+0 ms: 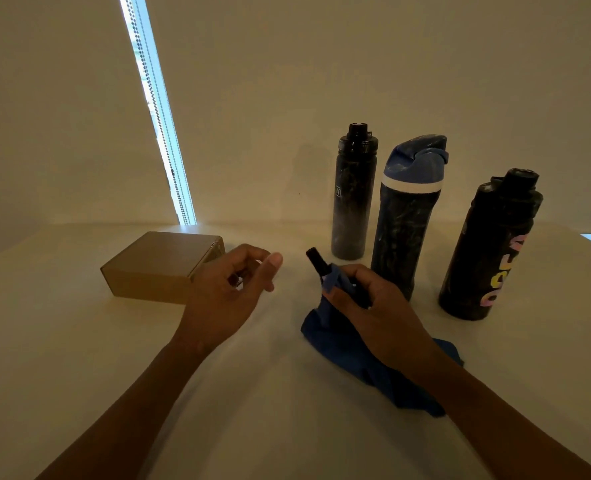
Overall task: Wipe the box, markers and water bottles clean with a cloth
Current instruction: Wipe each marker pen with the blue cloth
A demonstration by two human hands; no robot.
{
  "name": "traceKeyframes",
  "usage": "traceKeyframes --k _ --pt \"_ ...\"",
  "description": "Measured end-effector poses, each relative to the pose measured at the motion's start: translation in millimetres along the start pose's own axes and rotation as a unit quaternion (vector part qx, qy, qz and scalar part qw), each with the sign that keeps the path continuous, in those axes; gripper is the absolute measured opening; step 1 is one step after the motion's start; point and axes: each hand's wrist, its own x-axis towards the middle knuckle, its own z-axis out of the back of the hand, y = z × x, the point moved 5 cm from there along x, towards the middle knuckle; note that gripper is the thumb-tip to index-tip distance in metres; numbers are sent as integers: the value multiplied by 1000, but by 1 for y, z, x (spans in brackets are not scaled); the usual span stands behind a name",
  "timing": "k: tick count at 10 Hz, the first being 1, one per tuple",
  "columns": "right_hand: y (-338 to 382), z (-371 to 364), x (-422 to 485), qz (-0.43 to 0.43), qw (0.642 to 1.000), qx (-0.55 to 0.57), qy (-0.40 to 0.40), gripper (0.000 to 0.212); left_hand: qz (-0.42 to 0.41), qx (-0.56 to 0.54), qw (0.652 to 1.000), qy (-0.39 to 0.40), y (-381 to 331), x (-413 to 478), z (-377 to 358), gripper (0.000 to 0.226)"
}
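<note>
The right hand (366,296) grips the marker (316,263) through the cloth (342,344), near the bottles (404,230); the left hand (231,282) hangs loosely curled, empty; I'd have it steady the bare tip while the cloth twists.

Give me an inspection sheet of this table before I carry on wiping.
Surface: pale table, dimly lit.
Job's things: closed cardboard box at left; black marker partly wrapped in blue cloth; slim black bottle, blue bottle and lettered black bottle upright at right.
Clutter: nothing seen.
Hands: left hand hovers, loosely curled, holding nothing; right hand grips marker and cloth.
Cables: nothing seen.
Surroundings: plain wall, bright window strip.
</note>
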Motion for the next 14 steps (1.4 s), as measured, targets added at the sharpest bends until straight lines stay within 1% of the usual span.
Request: traceKeyframes --k 1,2,3,4,5,6,7,8,9,10,11,12,13,14 --pt "-1 -9 -7 25 997 -60 34 18 -12 -8 999 37 -4 -3 -9 30" --pt "2 -14 -13 64 990 -114 51 25 -30 7 998 62 -1 -4 -16 29" --pt "6 -23 -17 104 975 -181 71 24 -32 16 997 73 6 -5 -19 28" --pt "5 -29 -19 110 968 -213 76 28 -33 17 995 94 9 -6 -23 28" --pt "2 -28 -16 108 966 -226 67 31 -34 -7 993 111 5 -7 -24 19" --pt "-5 -27 -15 87 968 -224 77 22 -34 -43 990 128 -1 -9 -25 18" --pt "-10 -29 -15 85 966 -229 78 18 -30 -46 991 124 -2 -10 -27 20" --pt "-8 -31 -18 98 967 -223 71 20 -1 -21 994 112 3 -8 -28 26" --pt "-4 -32 -21 49 984 -132 106 33 15 -11 994 110 7 -6 -29 23" --pt "0 -31 -19 34 988 -87 124 45 29 -30 993 107 10 -5 -27 19" --pt "-7 -32 -21 58 985 -104 126 46 18 -38 993 107 8 -5 -26 18" --pt "-31 -80 -17 197 910 209 300 48 -6 -51 993 108 4 -4 -23 15" --pt "-67 -80 -15 292 672 423 534 61 -23 -66 991 111 0 -2 -21 19" --pt "-53 -82 -16 224 747 397 485 51 9 -73 989 125 1 -3 -23 27"
